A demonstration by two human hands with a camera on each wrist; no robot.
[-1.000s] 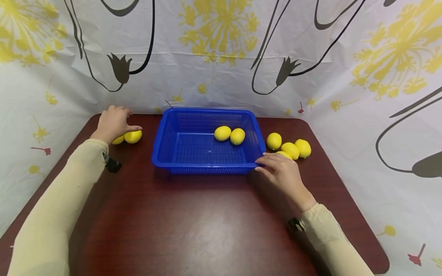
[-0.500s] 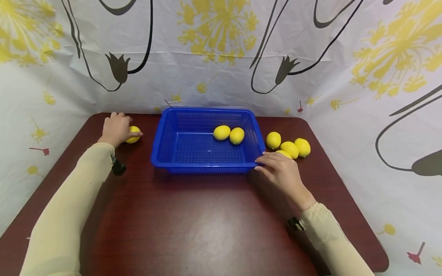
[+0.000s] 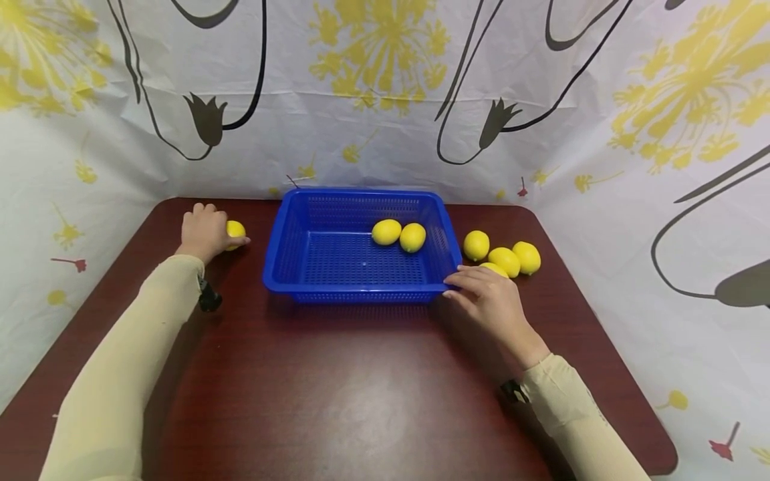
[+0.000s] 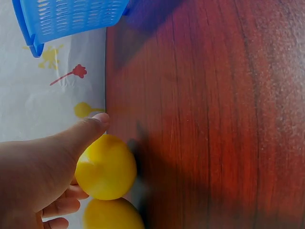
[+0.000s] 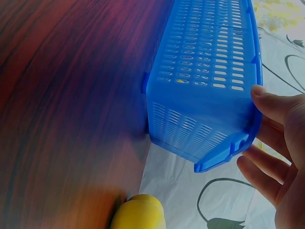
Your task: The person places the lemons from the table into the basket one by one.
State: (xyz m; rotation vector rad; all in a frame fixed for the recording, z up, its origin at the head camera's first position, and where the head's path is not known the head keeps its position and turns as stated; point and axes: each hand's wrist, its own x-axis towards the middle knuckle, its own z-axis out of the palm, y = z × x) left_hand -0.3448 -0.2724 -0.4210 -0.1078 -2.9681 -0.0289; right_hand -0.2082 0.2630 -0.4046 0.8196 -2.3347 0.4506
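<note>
Toward the table's back left corner, my left hand curls around a yellow lemon, partly covering it in the head view. In the left wrist view the thumb runs along one side of that lemon and the fingers lie behind it. A second lemon sits right beside it; the hand hides it in the head view. My right hand pinches the rim at the near right corner of a blue plastic basket. Two lemons rest inside the basket, toward its right side.
Several lemons are grouped right of the basket, one partly behind my right hand. The dark red-brown wooden table has rounded corners. Behind it and at its sides hangs a white flower-patterned sheet.
My left hand has come down and slightly right onto the lemons, hiding the left one in the head view. The right hand and basket have stayed in place.
</note>
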